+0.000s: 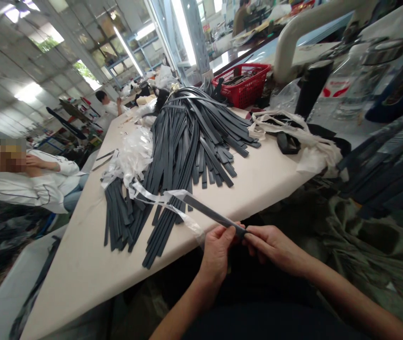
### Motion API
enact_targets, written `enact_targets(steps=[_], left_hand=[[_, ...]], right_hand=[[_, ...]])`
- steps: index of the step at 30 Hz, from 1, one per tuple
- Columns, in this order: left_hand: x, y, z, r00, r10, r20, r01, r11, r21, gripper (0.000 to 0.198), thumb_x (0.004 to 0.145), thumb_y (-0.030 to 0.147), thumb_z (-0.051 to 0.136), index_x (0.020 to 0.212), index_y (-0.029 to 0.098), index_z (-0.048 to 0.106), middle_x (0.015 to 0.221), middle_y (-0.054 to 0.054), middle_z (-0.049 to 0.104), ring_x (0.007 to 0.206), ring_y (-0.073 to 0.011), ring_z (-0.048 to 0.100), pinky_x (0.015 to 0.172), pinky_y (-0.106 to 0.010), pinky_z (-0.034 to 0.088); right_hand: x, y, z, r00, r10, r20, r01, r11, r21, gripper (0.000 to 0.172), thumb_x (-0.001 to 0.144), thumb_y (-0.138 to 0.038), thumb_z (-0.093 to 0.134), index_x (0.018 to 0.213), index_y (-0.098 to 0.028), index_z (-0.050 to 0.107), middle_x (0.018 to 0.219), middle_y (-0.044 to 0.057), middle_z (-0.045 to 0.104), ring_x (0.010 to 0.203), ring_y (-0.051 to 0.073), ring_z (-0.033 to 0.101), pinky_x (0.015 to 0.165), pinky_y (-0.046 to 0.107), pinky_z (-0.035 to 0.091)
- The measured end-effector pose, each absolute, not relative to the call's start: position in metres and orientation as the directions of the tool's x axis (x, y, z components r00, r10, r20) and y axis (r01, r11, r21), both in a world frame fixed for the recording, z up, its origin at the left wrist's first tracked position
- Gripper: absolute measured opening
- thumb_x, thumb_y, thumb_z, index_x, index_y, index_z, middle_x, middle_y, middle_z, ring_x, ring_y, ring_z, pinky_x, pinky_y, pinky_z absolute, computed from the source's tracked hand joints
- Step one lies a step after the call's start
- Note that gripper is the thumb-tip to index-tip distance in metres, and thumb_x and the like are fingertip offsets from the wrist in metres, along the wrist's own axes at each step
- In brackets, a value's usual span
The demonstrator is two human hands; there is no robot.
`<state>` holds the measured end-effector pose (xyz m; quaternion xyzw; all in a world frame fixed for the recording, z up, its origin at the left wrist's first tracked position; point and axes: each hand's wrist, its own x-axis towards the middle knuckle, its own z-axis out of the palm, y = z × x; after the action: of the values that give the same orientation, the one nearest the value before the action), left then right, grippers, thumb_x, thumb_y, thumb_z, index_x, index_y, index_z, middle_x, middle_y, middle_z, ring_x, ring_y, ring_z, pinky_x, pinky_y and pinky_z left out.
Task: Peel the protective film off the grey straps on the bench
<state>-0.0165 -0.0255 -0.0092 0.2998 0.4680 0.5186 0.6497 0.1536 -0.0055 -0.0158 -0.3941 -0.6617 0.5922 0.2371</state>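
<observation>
A dark grey fabric strip (pixel 210 212) runs from the table's front edge into my two hands. My left hand (pixel 219 245) pinches it between thumb and fingers. My right hand (pixel 272 245) is closed on the strip's near end, right beside the left. A thin translucent plastic ribbon (pixel 166 202) trails along the strip's far part and over the table. Beyond lies a large heap of similar dark grey strips (pixel 176 141), fanned out toward me. A bunch of crumpled clear plastic (pixel 134 153) rests on the heap's left side.
The pale table (pixel 77 264) stretches ahead. At its back right stand a red basket (pixel 246 89), a black cylinder (pixel 314 89) and clear plastic bottles (pixel 346 89). White cloth scraps (pixel 293 125) lie near the right edge. A person in a white jacket (pixel 31 184) sits at left.
</observation>
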Motion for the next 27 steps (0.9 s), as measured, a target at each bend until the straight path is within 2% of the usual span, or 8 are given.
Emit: enact_targets(steps=[4, 8, 11, 16, 19, 22, 25, 27], left_hand=[[-0.021, -0.020, -0.004, -0.041, 0.959, -0.281, -0.417, 0.239, 0.877, 0.028, 0.077, 0.038, 0.076, 0.089, 0.013, 0.078, 0.082, -0.007, 0.077, 0.074, -0.0155, 0.066, 0.076, -0.028, 0.051], [-0.032, -0.014, -0.001, -0.169, 0.948, -0.270, -0.456, 0.167, 0.874, 0.029, 0.071, 0.040, 0.081, 0.085, 0.014, 0.078, 0.089, -0.009, 0.078, 0.089, -0.0202, 0.068, 0.088, -0.032, 0.051], [-0.026, -0.018, -0.005, -0.098, 0.956, -0.276, -0.374, 0.221, 0.901, 0.030, 0.075, 0.040, 0.077, 0.089, 0.014, 0.079, 0.092, -0.009, 0.077, 0.090, -0.0205, 0.067, 0.087, -0.031, 0.050], [-0.013, -0.029, -0.009, 0.051, 0.963, -0.263, -0.239, 0.268, 0.933, 0.032, 0.082, 0.038, 0.071, 0.101, 0.014, 0.077, 0.085, -0.007, 0.077, 0.079, -0.0180, 0.065, 0.083, -0.031, 0.049], [-0.021, -0.027, -0.008, -0.033, 0.971, -0.237, -0.215, 0.225, 0.950, 0.033, 0.082, 0.040, 0.070, 0.102, 0.015, 0.077, 0.100, -0.009, 0.077, 0.098, -0.0242, 0.067, 0.097, -0.036, 0.046], [-0.027, -0.025, -0.008, -0.089, 0.972, -0.217, -0.206, 0.195, 0.959, 0.034, 0.083, 0.041, 0.069, 0.104, 0.016, 0.077, 0.110, -0.010, 0.076, 0.112, -0.0278, 0.064, 0.109, -0.041, 0.039], [-0.021, -0.030, -0.010, 0.002, 0.973, -0.232, -0.153, 0.230, 0.961, 0.030, 0.082, 0.039, 0.069, 0.100, 0.017, 0.078, 0.108, -0.009, 0.076, 0.109, -0.0268, 0.065, 0.105, -0.039, 0.042], [-0.013, -0.035, -0.012, 0.080, 0.964, -0.253, -0.121, 0.261, 0.958, 0.030, 0.082, 0.039, 0.069, 0.100, 0.017, 0.078, 0.095, -0.007, 0.077, 0.095, -0.0246, 0.067, 0.096, -0.038, 0.047]], right_hand=[[0.159, -0.008, -0.025, -0.614, 0.784, -0.090, 0.206, 0.049, -0.977, 0.042, 0.097, -0.053, 0.044, 0.091, -0.015, 0.061, 0.077, 0.004, 0.063, 0.060, 0.014, 0.059, 0.058, 0.025, 0.046], [0.187, -0.027, -0.063, -0.600, 0.774, -0.204, 0.222, -0.084, -0.971, 0.048, 0.098, -0.059, 0.042, 0.093, -0.016, 0.063, 0.075, 0.003, 0.062, 0.062, 0.014, 0.058, 0.057, 0.024, 0.045], [0.185, -0.026, -0.065, -0.573, 0.786, -0.230, 0.229, -0.116, -0.966, 0.052, 0.097, -0.062, 0.039, 0.089, -0.017, 0.063, 0.070, 0.002, 0.060, 0.058, 0.014, 0.055, 0.053, 0.023, 0.041], [0.153, -0.003, -0.028, -0.586, 0.807, -0.071, 0.175, 0.041, -0.984, 0.052, 0.097, -0.062, 0.040, 0.082, -0.017, 0.060, 0.070, 0.002, 0.059, 0.060, 0.014, 0.055, 0.056, 0.024, 0.044], [0.158, -0.007, -0.037, -0.622, 0.781, -0.051, 0.176, 0.077, -0.981, 0.049, 0.098, -0.059, 0.042, 0.083, -0.017, 0.062, 0.075, 0.003, 0.062, 0.065, 0.015, 0.058, 0.062, 0.025, 0.047], [0.177, -0.022, -0.064, -0.624, 0.771, -0.130, 0.203, -0.001, -0.979, 0.049, 0.098, -0.059, 0.041, 0.091, -0.017, 0.065, 0.075, 0.004, 0.063, 0.066, 0.016, 0.059, 0.062, 0.026, 0.047], [0.183, -0.031, -0.073, -0.589, 0.787, -0.183, 0.209, -0.071, -0.975, 0.053, 0.097, -0.062, 0.039, 0.091, -0.017, 0.065, 0.071, 0.003, 0.061, 0.062, 0.016, 0.057, 0.057, 0.025, 0.045], [0.176, -0.028, -0.064, -0.578, 0.800, -0.161, 0.196, -0.055, -0.979, 0.052, 0.097, -0.063, 0.040, 0.089, -0.017, 0.064, 0.071, 0.002, 0.060, 0.062, 0.016, 0.056, 0.057, 0.025, 0.045]])
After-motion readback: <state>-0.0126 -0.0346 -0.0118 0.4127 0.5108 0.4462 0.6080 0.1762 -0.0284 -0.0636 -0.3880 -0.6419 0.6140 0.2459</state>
